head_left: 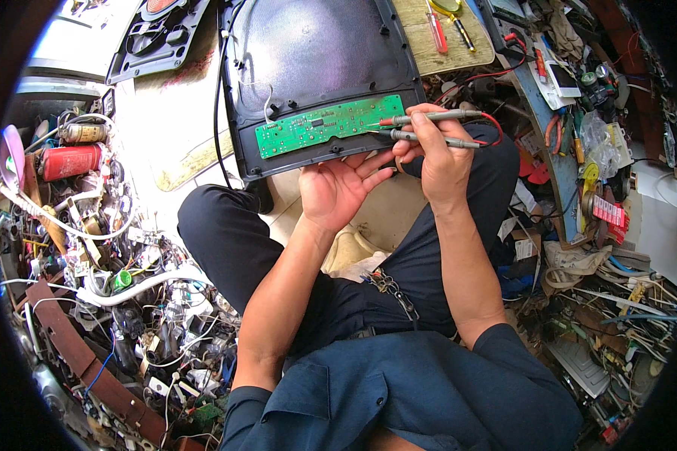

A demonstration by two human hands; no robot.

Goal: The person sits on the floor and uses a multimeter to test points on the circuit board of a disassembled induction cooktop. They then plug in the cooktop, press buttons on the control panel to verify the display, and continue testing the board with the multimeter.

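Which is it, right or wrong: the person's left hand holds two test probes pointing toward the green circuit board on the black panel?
Wrong: in the head view, the right hand, not the left hand, holds the test probes. They point toward the green circuit board on the black panel.

"What's cut off?"
"The top edge crops the black panel [308,45] and magnifying glass [459,27]."
"Do the probe tips [386,122] touch the green circuit board [297,137]?"
"Too small to tell."
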